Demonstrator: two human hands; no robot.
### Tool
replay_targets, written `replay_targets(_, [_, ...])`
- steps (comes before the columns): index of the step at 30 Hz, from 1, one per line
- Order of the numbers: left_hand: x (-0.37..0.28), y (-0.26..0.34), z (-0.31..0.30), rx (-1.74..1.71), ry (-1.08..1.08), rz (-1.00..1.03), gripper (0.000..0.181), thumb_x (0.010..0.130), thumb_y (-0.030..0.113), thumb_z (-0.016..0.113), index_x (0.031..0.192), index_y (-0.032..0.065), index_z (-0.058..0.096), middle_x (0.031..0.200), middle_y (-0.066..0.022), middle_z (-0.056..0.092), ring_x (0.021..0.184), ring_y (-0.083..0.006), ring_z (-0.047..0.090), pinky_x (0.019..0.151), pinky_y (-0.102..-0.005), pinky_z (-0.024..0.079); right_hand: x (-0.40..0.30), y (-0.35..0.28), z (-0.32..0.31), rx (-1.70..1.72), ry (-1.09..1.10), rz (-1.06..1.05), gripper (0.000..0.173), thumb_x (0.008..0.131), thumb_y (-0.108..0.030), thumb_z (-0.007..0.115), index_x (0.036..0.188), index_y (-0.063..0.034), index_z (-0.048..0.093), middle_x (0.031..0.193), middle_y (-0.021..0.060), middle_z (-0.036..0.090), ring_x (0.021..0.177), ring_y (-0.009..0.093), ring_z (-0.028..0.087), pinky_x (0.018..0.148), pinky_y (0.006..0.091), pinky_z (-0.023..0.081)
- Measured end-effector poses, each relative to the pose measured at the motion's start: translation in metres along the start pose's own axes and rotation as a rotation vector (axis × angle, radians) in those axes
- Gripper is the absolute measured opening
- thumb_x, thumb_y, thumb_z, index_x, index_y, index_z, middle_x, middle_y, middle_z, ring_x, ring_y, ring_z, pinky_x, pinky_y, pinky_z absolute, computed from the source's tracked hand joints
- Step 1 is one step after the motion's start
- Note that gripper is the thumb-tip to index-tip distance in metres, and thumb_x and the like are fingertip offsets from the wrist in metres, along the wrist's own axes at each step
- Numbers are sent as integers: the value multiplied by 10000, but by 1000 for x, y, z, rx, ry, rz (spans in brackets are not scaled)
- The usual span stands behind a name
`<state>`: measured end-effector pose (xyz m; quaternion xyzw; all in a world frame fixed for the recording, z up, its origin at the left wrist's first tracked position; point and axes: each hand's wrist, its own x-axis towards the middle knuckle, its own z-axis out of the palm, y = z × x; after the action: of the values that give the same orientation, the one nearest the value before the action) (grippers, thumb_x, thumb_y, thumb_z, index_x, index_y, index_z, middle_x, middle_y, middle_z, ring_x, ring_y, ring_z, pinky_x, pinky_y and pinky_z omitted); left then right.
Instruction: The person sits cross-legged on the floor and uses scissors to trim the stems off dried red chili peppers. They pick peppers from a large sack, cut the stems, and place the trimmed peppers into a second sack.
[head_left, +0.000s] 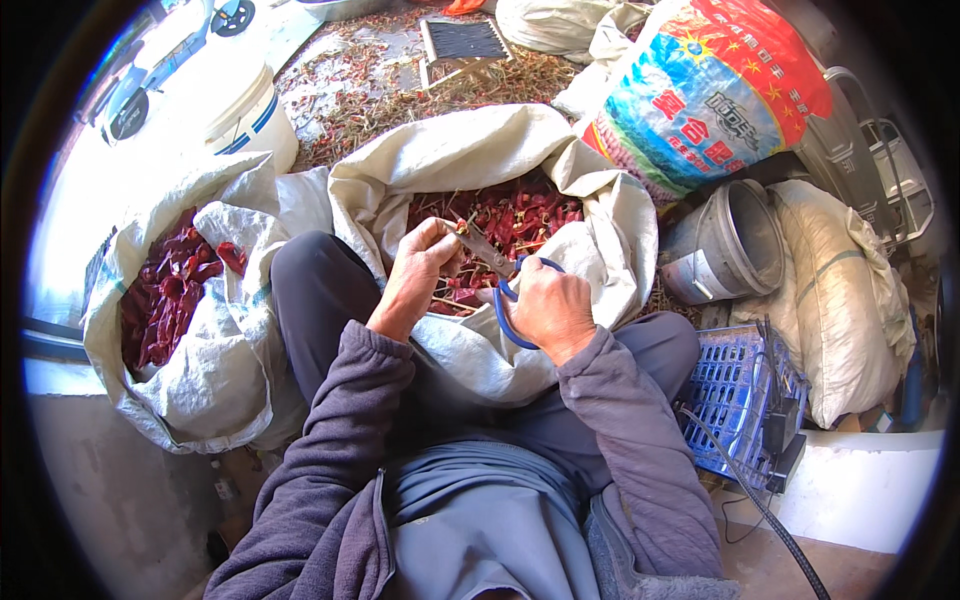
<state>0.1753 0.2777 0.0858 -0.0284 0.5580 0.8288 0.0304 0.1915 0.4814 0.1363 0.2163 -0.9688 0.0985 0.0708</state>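
Note:
My right hand (553, 306) is closed on the blue handles of a pair of scissors (493, 255), whose blades point up and left toward my left fingertips. Between the thumb and fingers of my left hand (424, 262) is pinched a small dried red chili pepper (462, 226), mostly hidden, with its tip end against the blades. Both hands are over an open white woven sack (450, 150), rolled down at the rim, holding dried red chilies with stems (525, 217). Left of my knee, a second woven sack (217, 390) holds darker red chilies (169, 300).
A grey bucket (724, 240) lies tilted at the right, beside a full sack (840, 300) and a blue plastic crate (727, 397). Beyond are a printed fertilizer sack (697, 97), a small stool (465, 41), a white bucket (259, 124) and scattered stems (352, 112).

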Motion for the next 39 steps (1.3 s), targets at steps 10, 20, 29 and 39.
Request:
replay_targets(10, [1, 9, -4, -184, 23, 40, 66, 991, 78, 564, 944, 35, 581, 788, -16, 587, 674, -107, 543, 642, -259, 449, 19, -5, -15, -36, 134, -146, 388, 816, -386, 763, 813, -38, 591, 601, 135, 646, 562, 314, 692, 517, 418, 550])
replay_targets(20, [8, 27, -24, -330, 79, 136, 53, 1020, 84, 580, 1014, 33, 596, 825, -31, 600, 697, -123, 568, 676, -261, 491, 61, -17, -24, -147, 194, -299, 341, 840, -362, 743, 781, -61, 595, 583, 105, 639, 559, 268, 700, 516, 380, 555])
replay_targets(29, [27, 71, -69, -394, 267, 298, 95, 1027, 87, 575, 1085, 26, 619, 832, -28, 627, 719, -114, 594, 656, -241, 504, 76, 2, -23, 0, 249, 5, 610, 814, -642, 722, 739, -52, 587, 612, 175, 655, 561, 389, 672, 497, 471, 524])
replay_targets(39, [18, 84, -109, -513, 335, 529, 157, 1007, 107, 598, 1151, 43, 603, 823, 3, 603, 705, -87, 554, 648, -254, 469, 52, 56, 13, 164, 137, 85, 607, 790, -644, 750, 753, -51, 623, 639, 176, 659, 635, 382, 688, 568, 467, 530])
